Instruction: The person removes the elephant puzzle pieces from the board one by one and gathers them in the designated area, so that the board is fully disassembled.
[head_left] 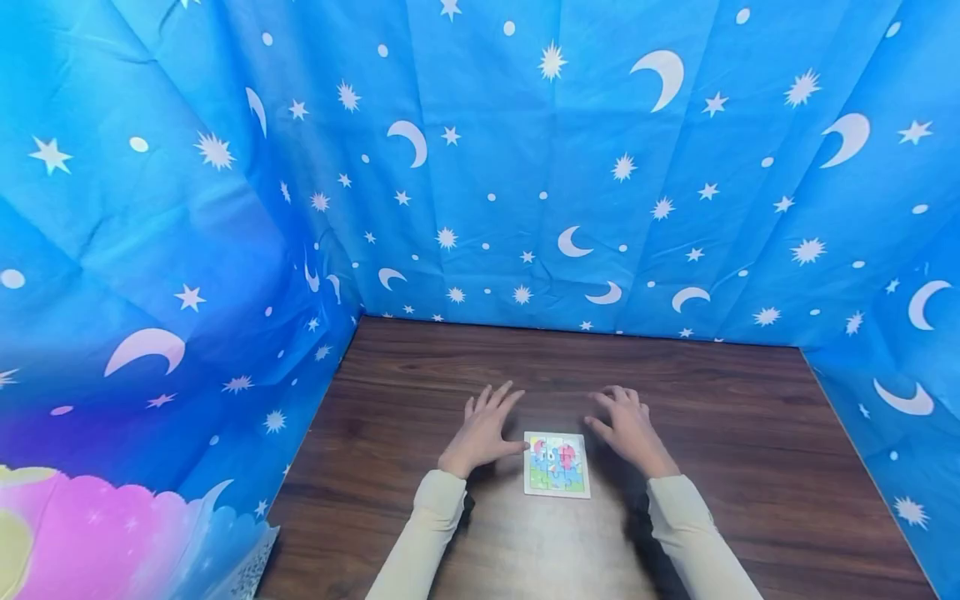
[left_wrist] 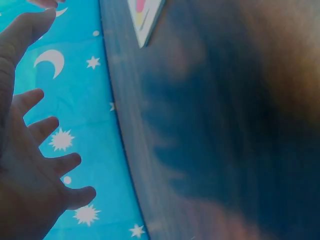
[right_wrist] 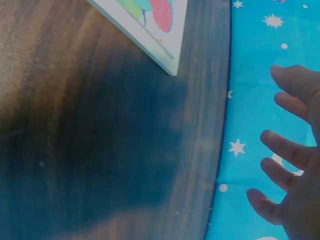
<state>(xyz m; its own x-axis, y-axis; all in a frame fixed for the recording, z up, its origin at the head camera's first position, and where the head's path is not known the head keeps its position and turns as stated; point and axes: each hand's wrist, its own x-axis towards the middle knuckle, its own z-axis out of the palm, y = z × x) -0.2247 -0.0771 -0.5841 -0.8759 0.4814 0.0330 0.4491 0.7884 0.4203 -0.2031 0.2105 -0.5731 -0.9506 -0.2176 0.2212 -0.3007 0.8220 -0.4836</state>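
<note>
A small puzzle point(head_left: 557, 465) in a white frame, its colourful pieces fitted together, lies flat on the brown wooden table. The left hand point(head_left: 483, 429) is just left of it, fingers spread, the thumb close to the frame's upper left edge; whether it touches cannot be told. To the right, the right hand point(head_left: 628, 427) hovers with fingers apart and holds nothing. In the left wrist view the left hand point(left_wrist: 30, 150) is spread beside a corner of the puzzle point(left_wrist: 145, 20). The right wrist view has the right hand point(right_wrist: 300, 150) apart from the puzzle's corner point(right_wrist: 167, 62).
Dark wood table point(head_left: 420, 358) under both arms. Blue cloth point(head_left: 480, 167) with white moons and stars hangs behind the table and along both sides. At the lower left the cloth turns pink point(head_left: 97, 533). The sleeves are cream.
</note>
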